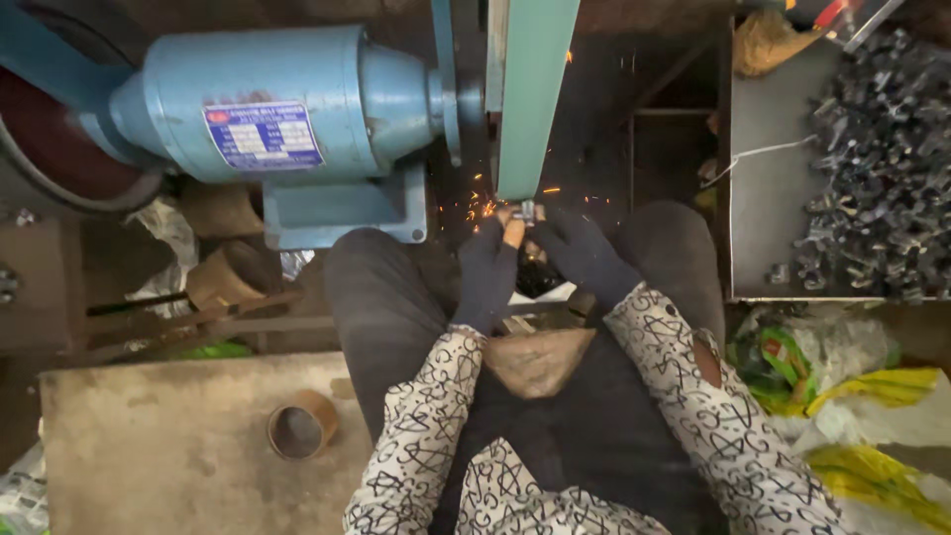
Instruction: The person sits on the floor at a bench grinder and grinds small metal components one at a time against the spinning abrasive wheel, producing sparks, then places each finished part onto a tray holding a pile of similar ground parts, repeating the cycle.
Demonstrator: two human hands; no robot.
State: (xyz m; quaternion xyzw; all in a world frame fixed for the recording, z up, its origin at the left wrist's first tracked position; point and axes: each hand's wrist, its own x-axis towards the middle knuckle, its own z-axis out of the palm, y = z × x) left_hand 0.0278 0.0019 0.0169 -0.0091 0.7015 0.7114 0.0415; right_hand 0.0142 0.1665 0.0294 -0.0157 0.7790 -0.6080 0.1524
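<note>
Pressing a small shiny metal piece [528, 209] against the green grinding belt [530, 99], the gloved left hand [487, 272] and right hand [584, 256] pinch it together; sparks fly, and slipping could drag fingertips onto the belt.

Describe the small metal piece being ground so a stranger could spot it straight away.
Start at the big blue motor at top left and follow its shaft right to the green sanding belt. At the belt's lower end, both gloved hands, left hand and right hand, press a small shiny metal piece against it. Unlike the heaped metal parts in the right-hand tray, it sits alone, amid orange sparks.
</note>
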